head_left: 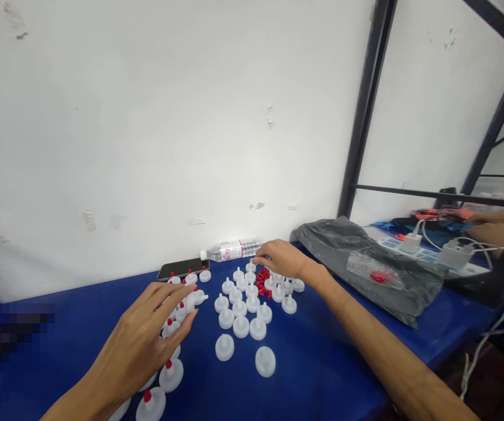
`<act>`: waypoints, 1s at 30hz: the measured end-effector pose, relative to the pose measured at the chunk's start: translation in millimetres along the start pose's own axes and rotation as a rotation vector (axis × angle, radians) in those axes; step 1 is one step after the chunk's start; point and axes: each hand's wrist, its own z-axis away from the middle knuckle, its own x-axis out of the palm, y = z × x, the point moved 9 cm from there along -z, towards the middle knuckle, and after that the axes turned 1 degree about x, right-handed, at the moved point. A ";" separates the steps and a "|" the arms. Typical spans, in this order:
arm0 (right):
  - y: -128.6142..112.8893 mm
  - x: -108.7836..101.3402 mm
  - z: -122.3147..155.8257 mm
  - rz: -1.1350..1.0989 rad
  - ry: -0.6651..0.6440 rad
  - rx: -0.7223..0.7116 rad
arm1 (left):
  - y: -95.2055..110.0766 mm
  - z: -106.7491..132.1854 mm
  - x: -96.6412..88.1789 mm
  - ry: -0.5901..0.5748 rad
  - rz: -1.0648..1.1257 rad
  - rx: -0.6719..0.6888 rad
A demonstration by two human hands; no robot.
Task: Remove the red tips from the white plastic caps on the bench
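Note:
My left hand (147, 327) is closed, its thumb and fingers gripping a white plastic nozzle cap (197, 296) whose bare spout points right. Around and under this hand stand several white nozzle caps with red tips, one of them a red-tipped nozzle cap (171, 374) near the front. My right hand (282, 258) reaches to the back of the table, fingers bent down and drawn together beside a white nozzle cap (251, 266). What its fingertips hold, if anything, is hidden. Just below it lies a pile of small red tips (262, 283), ringed by many untipped white caps (241, 326).
Along the wall lie a clear plastic bottle (232, 250) on its side and a dark phone (182, 269). A grey plastic bag (366, 263) with a clear packet (375, 271) covers the right side. Beyond the black frame (366, 111) are a power strip (427, 252) and another person's hand (489, 234).

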 end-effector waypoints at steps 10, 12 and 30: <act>-142.1 -5.5 35.9 -0.069 0.244 -0.539 | 9.6 3.3 -2.4 0.016 0.041 0.089; -146.7 -1.6 37.3 -0.024 0.257 -0.546 | 8.6 4.2 -0.8 0.009 0.055 0.072; -114.8 -0.5 39.0 -0.344 -0.278 -0.307 | 4.3 2.0 -1.0 -0.023 0.149 -0.069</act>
